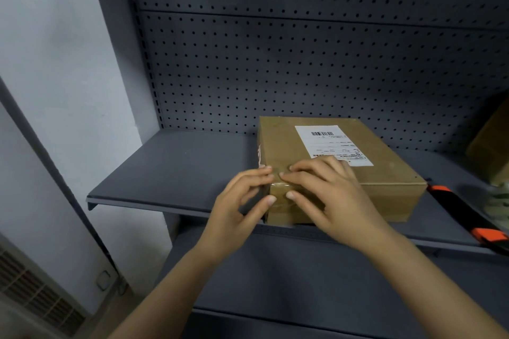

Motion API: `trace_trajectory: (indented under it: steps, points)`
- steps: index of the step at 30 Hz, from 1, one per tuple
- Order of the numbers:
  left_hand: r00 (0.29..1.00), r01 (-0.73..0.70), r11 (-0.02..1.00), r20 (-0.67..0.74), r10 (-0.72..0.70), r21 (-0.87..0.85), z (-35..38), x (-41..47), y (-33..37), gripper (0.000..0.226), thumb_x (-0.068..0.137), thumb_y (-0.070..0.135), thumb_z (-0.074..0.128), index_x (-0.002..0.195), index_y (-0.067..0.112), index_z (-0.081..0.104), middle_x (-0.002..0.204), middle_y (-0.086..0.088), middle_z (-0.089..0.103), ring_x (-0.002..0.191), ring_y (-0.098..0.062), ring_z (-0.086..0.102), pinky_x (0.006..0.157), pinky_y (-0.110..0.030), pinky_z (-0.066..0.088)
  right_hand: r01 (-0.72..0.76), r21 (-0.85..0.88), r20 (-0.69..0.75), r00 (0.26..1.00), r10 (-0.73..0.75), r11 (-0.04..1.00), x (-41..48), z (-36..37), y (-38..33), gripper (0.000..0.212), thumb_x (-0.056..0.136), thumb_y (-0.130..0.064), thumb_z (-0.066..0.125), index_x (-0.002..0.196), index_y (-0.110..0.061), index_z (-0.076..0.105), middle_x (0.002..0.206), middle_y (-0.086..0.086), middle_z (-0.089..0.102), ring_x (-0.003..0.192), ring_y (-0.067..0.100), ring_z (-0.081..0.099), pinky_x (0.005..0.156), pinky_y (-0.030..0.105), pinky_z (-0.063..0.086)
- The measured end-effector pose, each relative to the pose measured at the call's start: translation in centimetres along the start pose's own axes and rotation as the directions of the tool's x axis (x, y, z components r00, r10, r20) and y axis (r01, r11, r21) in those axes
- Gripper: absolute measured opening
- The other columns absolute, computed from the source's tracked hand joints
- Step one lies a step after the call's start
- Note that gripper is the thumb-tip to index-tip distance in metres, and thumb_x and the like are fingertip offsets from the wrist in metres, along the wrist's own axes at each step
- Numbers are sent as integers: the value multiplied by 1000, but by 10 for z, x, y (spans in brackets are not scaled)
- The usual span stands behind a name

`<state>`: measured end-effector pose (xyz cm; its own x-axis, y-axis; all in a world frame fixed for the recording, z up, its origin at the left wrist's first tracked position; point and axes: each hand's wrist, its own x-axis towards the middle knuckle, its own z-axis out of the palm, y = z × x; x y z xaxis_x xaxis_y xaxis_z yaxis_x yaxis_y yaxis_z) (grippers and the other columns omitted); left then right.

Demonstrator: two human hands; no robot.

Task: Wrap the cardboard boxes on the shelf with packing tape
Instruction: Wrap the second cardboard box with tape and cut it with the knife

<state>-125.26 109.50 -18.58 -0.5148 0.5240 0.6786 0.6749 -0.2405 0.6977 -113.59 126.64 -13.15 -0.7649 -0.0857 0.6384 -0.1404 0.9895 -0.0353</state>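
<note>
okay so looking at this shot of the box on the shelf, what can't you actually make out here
Head view only:
- Shipping label text on the cardboard box: too small to read.
- Box's near-left corner: covered by the left hand and right hand.
- Orange-and-black tool: cut off by the right edge.
- Second box: mostly cut off, dim.
</note>
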Motion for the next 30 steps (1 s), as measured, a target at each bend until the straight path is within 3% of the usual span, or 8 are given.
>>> trace_trajectory:
  steps: [5, 9, 13, 19, 23, 26, 30]
  points:
    - [1000, 9, 1000, -10, -10, -21, 3, -1, -1, 25, 92, 20, 64, 116, 26, 64, 130, 12, 55, 129, -15, 53, 103, -35, 50, 49, 78, 56, 997, -54, 996, 4, -3, 9, 24, 96, -40, 51, 112, -28, 65, 113, -12, 56, 103, 17, 50, 89, 37, 40]
    - [1000, 21, 1000, 3, -21, 4, 3, -1, 4, 31, 93, 20, 63, 119, 36, 61, 131, 15, 54, 131, -14, 51, 104, -33, 48, -4, 160, 56, 998, -5, 987, 6, -3, 12, 27, 94, -43, 55, 118, -30, 60, 109, -15, 56, 99, 14, 48, 89, 37, 43]
    - [1000, -21, 994, 25, 18, 111, 3, -2, 4, 32, 95, 21, 61, 125, 32, 57, 134, 16, 51, 132, -11, 48, 105, -26, 45, 18, 177, 16, 1000, -21, 984, 5, 0, 12, 27, 93, -41, 58, 113, -26, 69, 111, -15, 59, 99, 16, 51, 89, 38, 44]
    - [997, -76, 953, 49, 65, 292, 5, 5, 7, 28, 96, 27, 60, 123, 19, 61, 133, 9, 53, 128, -8, 51, 105, -34, 46, -53, 278, 1, 999, 55, 959, 6, -4, 16, 22, 86, -41, 68, 94, -20, 64, 107, -17, 64, 103, 10, 56, 89, 38, 48]
    - [990, -107, 921, 128, 63, 374, 4, 11, 16, 32, 95, 40, 61, 124, 28, 58, 130, 19, 52, 123, -5, 52, 101, -28, 46, -84, 212, -32, 995, 93, 974, -4, -13, 13, 22, 85, -40, 70, 95, -20, 67, 103, -13, 63, 102, 11, 57, 88, 33, 47]
    - [993, 16, 956, 107, -50, 295, 7, 9, 27, 40, 88, 47, 65, 123, 47, 47, 128, 38, 47, 115, 10, 53, 94, -12, 45, -137, 174, -30, 989, 144, 975, -12, -19, 9, 19, 86, -35, 70, 97, -20, 68, 101, -12, 63, 100, 12, 55, 86, 28, 46]
    - [999, -35, 970, -4, 37, 241, 21, -5, 23, 33, 91, 35, 65, 123, 34, 55, 139, 26, 51, 120, 3, 56, 99, -17, 47, -181, 170, -35, 981, 190, 969, -17, -19, 4, 15, 86, -23, 73, 100, -19, 70, 102, -10, 65, 101, 13, 55, 85, 29, 48]
